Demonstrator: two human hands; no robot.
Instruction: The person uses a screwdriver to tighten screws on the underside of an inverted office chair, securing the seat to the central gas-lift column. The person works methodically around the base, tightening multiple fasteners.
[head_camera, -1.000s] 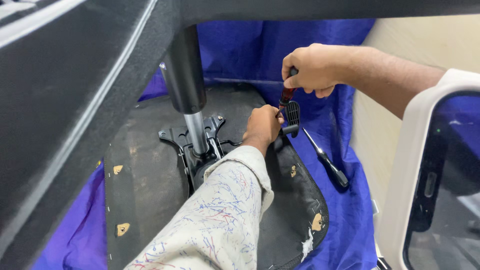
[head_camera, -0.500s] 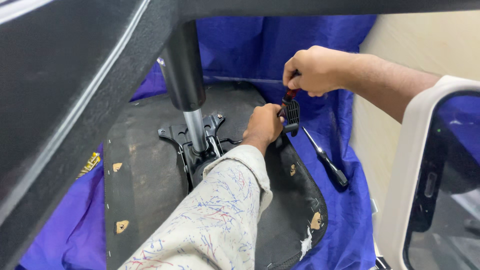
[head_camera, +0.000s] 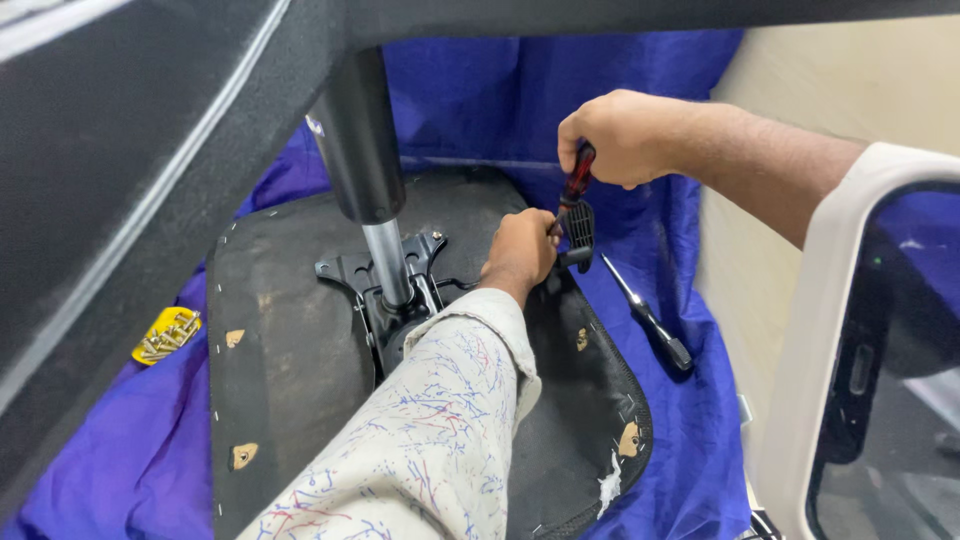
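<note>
mid-fastening, by the look of it: right hand (head_camera: 622, 135) wrapped around the red-and-black screwdriver handle (head_camera: 578, 172), fingers closed tight about it, shaft pointing down into the small black ribbed plastic lever part (head_camera: 580, 224) at the right edge of the upturned black chair seat underside (head_camera: 290, 350). left hand (head_camera: 520, 252) pressed against that same part, fingers curled around it, steadying; exact fingertip grip hidden behind the knuckles. screw head itself not visible.

judged next: keeping the driver upright over the fastener and turning without letting the part slip, left hand holding firm.

room for moving: tight above, with the dark grey padded chair back (head_camera: 130, 150) overhanging at left and the black gas-lift column with its silver shaft (head_camera: 372, 190) rising just beside the left forearm. black metal mounting plate (head_camera: 375, 285) near the left wrist. seat edge curving away just right of the lever, blue cloth (head_camera: 690, 440) beyond, where a second black-handled screwdriver (head_camera: 650, 322) lies apart. white-framed dark panel (head_camera: 870, 350) closing off the right. yellow dish of screws (head_camera: 166, 334) well apart at left.
</note>
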